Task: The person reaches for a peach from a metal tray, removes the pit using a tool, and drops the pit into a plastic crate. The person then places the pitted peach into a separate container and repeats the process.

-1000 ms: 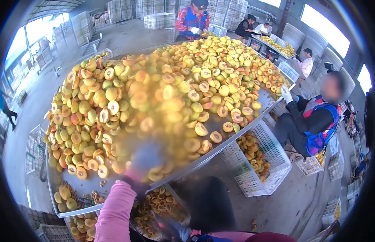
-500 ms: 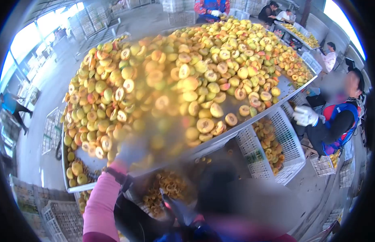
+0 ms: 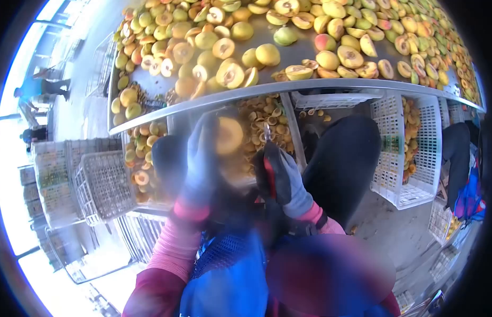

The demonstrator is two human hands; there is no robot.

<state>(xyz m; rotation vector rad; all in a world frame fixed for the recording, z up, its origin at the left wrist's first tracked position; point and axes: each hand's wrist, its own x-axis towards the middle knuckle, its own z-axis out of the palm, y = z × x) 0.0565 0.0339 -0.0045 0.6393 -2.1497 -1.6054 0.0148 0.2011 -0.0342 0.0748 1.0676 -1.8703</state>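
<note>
My left hand (image 3: 201,153), in a pale, motion-blurred glove, holds a yellow peach half (image 3: 229,136) with its cut face showing. Close beside it, my right hand (image 3: 289,182), in a grey and black glove, is closed round a small hand tool with a metal tip (image 3: 267,132). That tip points up and away from me; most of the tool is hidden in the glove. Below both hands stands a crate of curved peach pieces (image 3: 261,119). Beyond is a metal-edged table (image 3: 299,86) heaped with halved peaches (image 3: 349,56).
White plastic crates (image 3: 387,153) with fruit stand to the right, near another seated person (image 3: 457,153). A crate of peaches (image 3: 143,177) is at my left, with stacked grey crates (image 3: 103,185) farther out. My knee (image 3: 343,150) is under the table edge.
My left hand has come back from the heap on the table to my lap, now with a peach half. My right hand has risen with the tool. My view has tilted down.
</note>
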